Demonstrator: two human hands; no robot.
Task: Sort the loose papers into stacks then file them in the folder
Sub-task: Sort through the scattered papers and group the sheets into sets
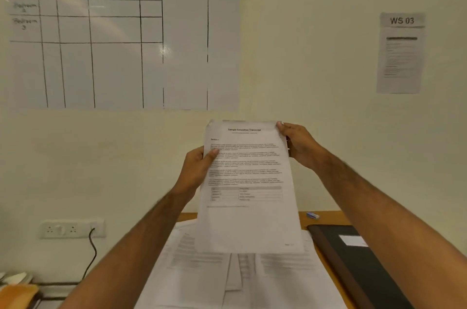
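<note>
Both hands up: left hand (pixel 195 169) & right hand (pixel 299 144) pinching sheet (pixel 249 182) edges, held above loose papers (pixel 202 273); folder (pixel 358 258) at right.

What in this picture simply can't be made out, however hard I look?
- Held sheet, head view: the heading reads, but the body text is too small and blurred.
- Papers on the desk: blurred, partly hidden by the held sheet and forearms; their number is unclear.
- Folder: closed, crossed by the right arm; its contents and label are unreadable.
- Wall notice: only "WS 03" reads.
- Right hand: most fingers hidden behind the sheet.
</note>
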